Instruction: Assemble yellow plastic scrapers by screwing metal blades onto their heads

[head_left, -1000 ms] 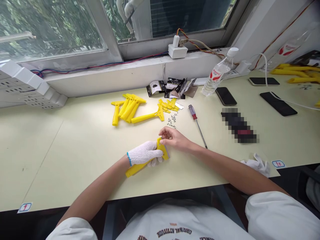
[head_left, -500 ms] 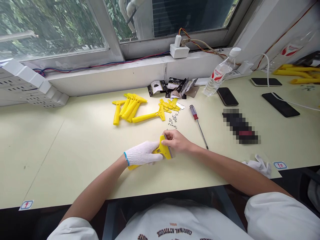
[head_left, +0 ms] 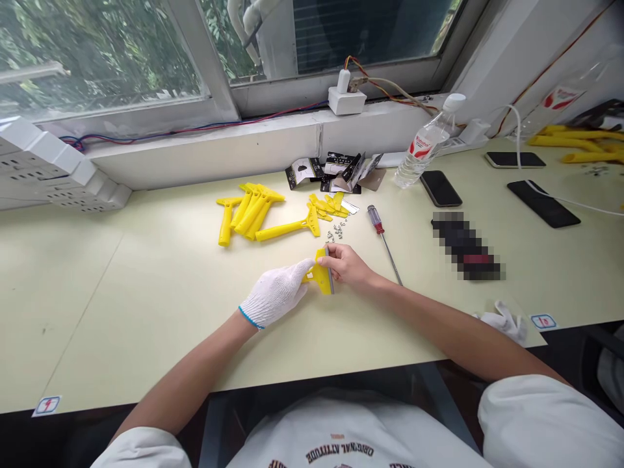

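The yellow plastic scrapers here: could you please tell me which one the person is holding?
The yellow scraper with a grey edge, between the white-gloved left hand and bare right hand; the others lie apart.

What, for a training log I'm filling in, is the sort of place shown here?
Probably a hand-assembly workbench beside a window: a batch of yellow plastic scrapers, loose screws, a red-handled screwdriver and a white knit work glove.

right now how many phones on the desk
3. One phone lies just right of the water bottle, a second phone further right, and a third phone in front of it. The pixelated dark object may be another.
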`<state>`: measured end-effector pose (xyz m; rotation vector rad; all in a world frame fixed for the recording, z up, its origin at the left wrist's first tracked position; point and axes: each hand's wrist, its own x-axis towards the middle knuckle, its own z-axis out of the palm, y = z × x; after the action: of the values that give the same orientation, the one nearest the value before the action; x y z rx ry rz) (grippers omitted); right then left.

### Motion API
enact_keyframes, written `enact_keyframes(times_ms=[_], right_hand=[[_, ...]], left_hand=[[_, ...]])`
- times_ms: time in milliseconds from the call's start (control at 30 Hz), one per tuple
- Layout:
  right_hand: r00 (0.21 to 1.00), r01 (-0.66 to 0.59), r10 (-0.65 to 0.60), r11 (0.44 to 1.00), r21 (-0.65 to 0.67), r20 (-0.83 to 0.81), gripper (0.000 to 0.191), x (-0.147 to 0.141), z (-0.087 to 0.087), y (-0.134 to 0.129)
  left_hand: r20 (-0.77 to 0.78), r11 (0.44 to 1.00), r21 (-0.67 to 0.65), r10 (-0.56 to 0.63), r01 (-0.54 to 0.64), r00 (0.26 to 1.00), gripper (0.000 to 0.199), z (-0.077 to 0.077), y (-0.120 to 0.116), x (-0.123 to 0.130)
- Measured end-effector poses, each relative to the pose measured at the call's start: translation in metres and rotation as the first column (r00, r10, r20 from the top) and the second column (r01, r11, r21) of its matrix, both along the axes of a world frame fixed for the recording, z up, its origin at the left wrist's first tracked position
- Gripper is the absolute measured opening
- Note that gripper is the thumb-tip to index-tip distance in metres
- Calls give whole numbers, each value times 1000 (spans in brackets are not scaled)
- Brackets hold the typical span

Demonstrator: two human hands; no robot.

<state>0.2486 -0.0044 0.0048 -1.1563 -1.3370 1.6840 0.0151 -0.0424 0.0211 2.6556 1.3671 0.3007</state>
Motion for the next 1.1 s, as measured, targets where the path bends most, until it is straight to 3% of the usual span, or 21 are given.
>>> enact_keyframes(times_ms=[133,200,267,367,433,500,567,633,700,767,833,900,1000,1100], right_hand=[[994,16,-26,996,-87,-107,30,1,0,1],[986,86,-96,993,-77,-135,29,5,1,4],[972,215,-208,976,47,-112,27,12,4,11],[944,305,-330,885,351,14,20,26,9,22],[910,190,-353,822,537,218,13,36,12,29],[810,-25,-363,763,646,461,10,44,13,33],[689,-211,-379,711,671,618,8,51,15,35],[619,-310,-369,697,647,693,4,55,17,36],[585,-363,-333,708,605,740,4,58,20,35],[566,-396,-286,729,559,773,9,59,22,35],[559,-402,-253,751,524,790,13,58,22,35],[556,-386,-242,772,505,795,18,56,21,35],[544,-377,-234,790,484,806,19,53,15,34],[521,-398,-225,789,468,823,19,51,11,35]], left_hand=[[14,999,36,3,-4,1000,52,-3,1,-3],[22,999,46,-7,6,1000,58,-3,2,-4],[28,999,43,-22,20,999,61,-2,2,-5],[53,1000,1,-21,21,998,58,1,3,-7],[80,999,-53,-2,6,997,58,5,3,-7],[141,993,-114,29,-13,990,60,9,2,-6],[247,981,-192,77,-29,966,61,15,0,-3],[382,950,-313,141,-16,913,62,22,-2,-1],[520,872,-487,241,53,820,62,28,-4,2],[615,738,-653,386,169,688,60,31,-5,4],[645,602,-742,523,294,557,50,31,-7,7],[637,506,-771,619,387,460,35,27,-8,10],[589,400,-789,707,466,391,27,20,-10,12],[559,348,-793,743,501,369,27,15,-10,14]])
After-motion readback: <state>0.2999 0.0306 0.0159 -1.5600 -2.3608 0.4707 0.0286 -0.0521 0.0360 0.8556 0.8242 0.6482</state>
